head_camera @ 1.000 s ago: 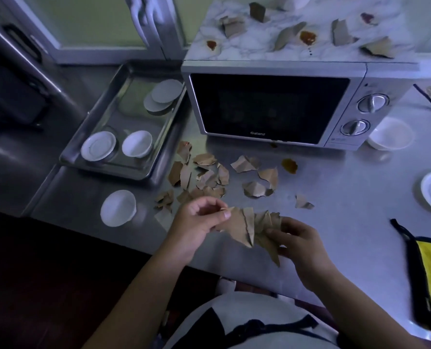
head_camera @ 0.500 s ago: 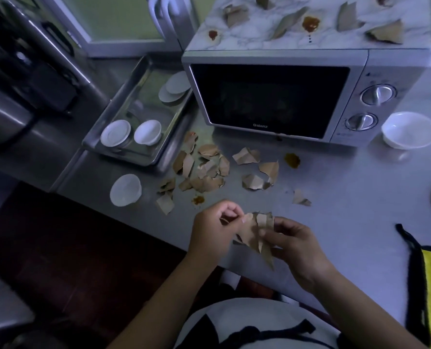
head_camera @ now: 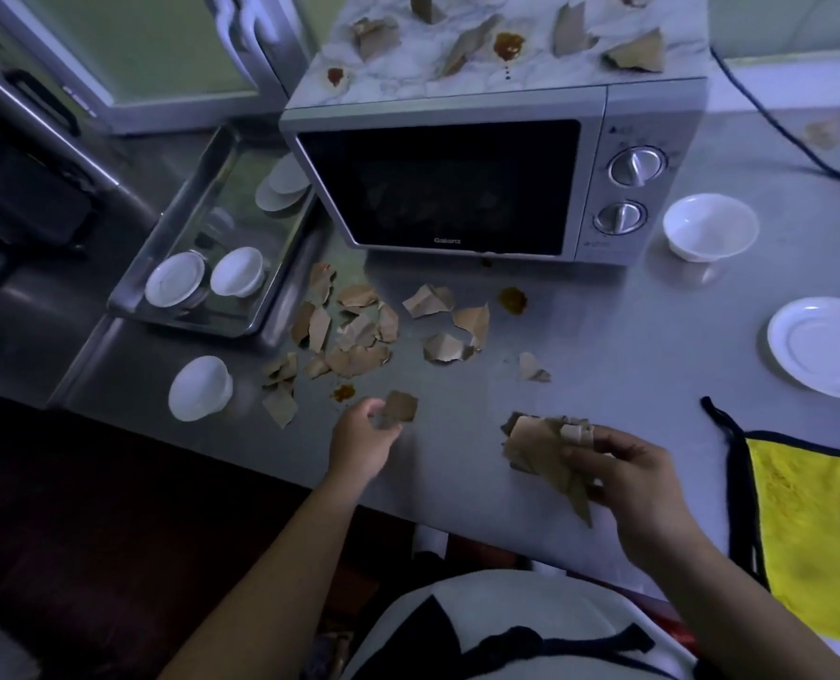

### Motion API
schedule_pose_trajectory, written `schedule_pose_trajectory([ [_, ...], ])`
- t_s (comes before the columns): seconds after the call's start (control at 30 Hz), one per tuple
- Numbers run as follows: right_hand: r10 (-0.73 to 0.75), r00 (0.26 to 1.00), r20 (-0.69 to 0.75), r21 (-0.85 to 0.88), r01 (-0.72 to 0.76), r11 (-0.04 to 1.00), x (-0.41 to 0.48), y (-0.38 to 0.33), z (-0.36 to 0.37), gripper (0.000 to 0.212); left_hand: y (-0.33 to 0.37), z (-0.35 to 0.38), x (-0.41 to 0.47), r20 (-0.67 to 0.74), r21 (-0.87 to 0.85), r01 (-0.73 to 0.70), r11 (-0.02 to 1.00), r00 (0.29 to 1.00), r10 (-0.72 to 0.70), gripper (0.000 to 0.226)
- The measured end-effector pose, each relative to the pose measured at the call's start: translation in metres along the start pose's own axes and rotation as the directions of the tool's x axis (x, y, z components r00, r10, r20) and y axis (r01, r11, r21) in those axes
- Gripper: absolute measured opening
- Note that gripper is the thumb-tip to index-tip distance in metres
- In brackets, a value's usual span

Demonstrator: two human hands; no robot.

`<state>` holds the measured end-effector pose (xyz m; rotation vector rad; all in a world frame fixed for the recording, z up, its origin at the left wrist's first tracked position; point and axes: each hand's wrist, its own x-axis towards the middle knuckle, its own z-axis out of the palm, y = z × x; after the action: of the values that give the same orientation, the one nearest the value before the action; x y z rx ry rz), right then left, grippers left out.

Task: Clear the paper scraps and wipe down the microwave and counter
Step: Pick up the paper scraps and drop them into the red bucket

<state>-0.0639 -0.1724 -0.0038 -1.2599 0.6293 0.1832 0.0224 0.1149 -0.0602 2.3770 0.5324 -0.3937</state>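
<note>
head view, metal tray point(head_camera: 175, 223) holding white dishes point(head_camera: 237, 272), bowl point(head_camera: 709, 228) beside microwave point(head_camera: 437, 184)

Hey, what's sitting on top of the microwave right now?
Several torn brown paper scraps lie on the microwave top, with brown-red stains between them. The top's far edge runs out of the picture, so anything back there cannot be seen.

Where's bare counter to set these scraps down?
Free: steel bordered by microwave, white bowl, plate and yellow cloth, beyond the bundle in the right hand; also between it and the scrap the left hand pinches. Crowded: loose scraps and stains between tray and microwave front.
</note>
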Motion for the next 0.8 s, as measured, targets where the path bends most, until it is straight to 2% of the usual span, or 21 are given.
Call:
schedule_pose_trajectory([
  [0.1, -0.029, 0.998, -0.047, 0.012, 0.03, 0.999, -0.004, 0.001, -0.018, 0.028, 0.006, 0.008, 0.019, 0.007, 0.116, -0.057, 0.992, 0.998, 0.057, 0.056],
  [0.2, -0.058, 0.997, -0.05, 0.0, 0.058, 0.998, -0.007, 0.0, -0.033, 0.028, 0.018, 0.014, 0.034, 0.009, 0.207, -0.074, 0.976, 0.997, 0.073, 0.062],
  [0.3, -0.082, 0.996, -0.031, 0.007, 0.082, 0.997, -0.012, -0.002, -0.044, 0.024, 0.023, 0.018, 0.043, 0.01, 0.302, -0.048, 0.952, 0.999, 0.047, 0.05],
  [0.37, -0.085, 0.996, -0.036, 0.011, 0.086, 0.996, -0.014, -0.002, -0.049, 0.023, 0.026, 0.019, 0.046, 0.021, 0.304, -0.024, 0.952, 1.0, 0.019, 0.032],
  [0.4, -0.085, 0.996, -0.04, 0.011, 0.086, 0.996, -0.015, -0.001, -0.052, 0.023, 0.027, 0.018, 0.045, 0.034, 0.295, -0.018, 0.955, 0.999, 0.008, 0.023],
  [0.47, -0.083, 0.995, -0.049, 0.017, 0.084, 0.996, -0.015, 0.0, -0.055, 0.023, 0.026, 0.018, 0.044, 0.048, 0.226, -0.008, 0.974, 0.999, -0.003, 0.02],
  [0.57, -0.085, 0.995, -0.05, 0.033, 0.086, 0.996, -0.015, 0.001, -0.057, 0.022, 0.027, 0.017, 0.041, 0.008, 0.017, -0.01, 1.0, 1.0, 0.01, 0.011],
  [0.63, -0.087, 0.995, -0.048, 0.033, 0.088, 0.996, -0.015, 0.002, -0.058, 0.023, 0.034, 0.014, 0.04, 0.049, -0.105, -0.018, 0.994, 0.999, 0.023, 0.015],
  [0.8, -0.079, 0.994, -0.079, 0.057, 0.084, 0.995, -0.021, 0.004, -0.06, 0.02, 0.066, 0.008, 0.047, 0.147, -0.188, -0.056, 0.981, 0.985, 0.084, 0.016],
])
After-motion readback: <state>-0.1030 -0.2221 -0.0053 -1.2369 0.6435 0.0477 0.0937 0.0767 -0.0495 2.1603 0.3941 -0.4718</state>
